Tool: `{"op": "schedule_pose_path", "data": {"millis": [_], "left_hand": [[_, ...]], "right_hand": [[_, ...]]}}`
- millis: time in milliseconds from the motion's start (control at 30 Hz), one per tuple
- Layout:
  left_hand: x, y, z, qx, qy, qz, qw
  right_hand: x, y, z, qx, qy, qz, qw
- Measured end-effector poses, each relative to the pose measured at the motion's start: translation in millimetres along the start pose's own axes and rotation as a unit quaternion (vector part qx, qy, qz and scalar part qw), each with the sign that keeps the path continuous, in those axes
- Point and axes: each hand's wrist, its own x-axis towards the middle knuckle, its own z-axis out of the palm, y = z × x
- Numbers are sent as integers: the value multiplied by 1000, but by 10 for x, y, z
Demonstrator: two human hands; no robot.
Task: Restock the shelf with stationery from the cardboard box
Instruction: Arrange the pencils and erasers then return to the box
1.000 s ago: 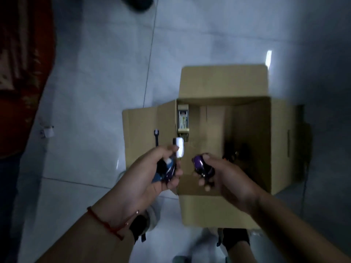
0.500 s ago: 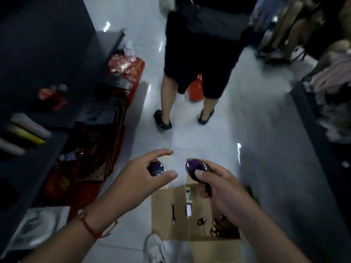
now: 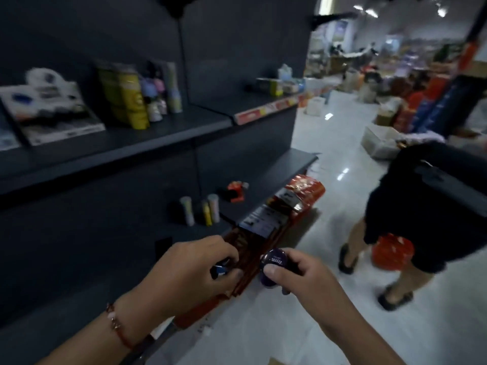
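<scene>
My right hand (image 3: 300,279) grips a round purple eraser case (image 3: 272,264) with pale lettering on its lid. My left hand (image 3: 195,270) curls round a small dark and blue item (image 3: 220,269), mostly hidden by the fingers. Both hands are held up in front of the dark shelf unit (image 3: 147,143), level with its lower shelf (image 3: 266,185). Only a corner of the cardboard box (image 3: 274,361) shows at the bottom edge.
The upper shelf carries packets, yellow tubes (image 3: 131,98) and small bottles. Several small tubes (image 3: 200,212) and a red item (image 3: 235,191) stand on the lower shelf. Red packets (image 3: 287,206) lean against the base. A person in black (image 3: 421,214) stands on the tiled aisle at right.
The view has swung up from the open box and floor to the shelves. Both hands have risen with their items, and the box has dropped almost out of view.
</scene>
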Motion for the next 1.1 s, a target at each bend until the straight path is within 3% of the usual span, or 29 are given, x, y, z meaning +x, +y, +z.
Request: {"op": "schedule_pose_path", "data": {"millis": [167,433,700,967,1100], "left_hand": [[-364,-837,-614,23,82,-60,995],[-762,-2539,-1550,120,168,-146,968],[-856,-3775,-2328,177,140,-219,949],[-329,-4441,-2522,193,90,-236,948],[-55,-4723,-2477,204,101,-223,948]], "right_hand": [[611,-492,763,-47,-114,-57,991],[1841,-1026,2571,-7,-176,-130,976],[2817,-1512,3849,-2,-187,-170,967],[3878,-1974,4356,-12,-173,-222,960],[4423,-2060,4453,-33,-171,-227,958]]}}
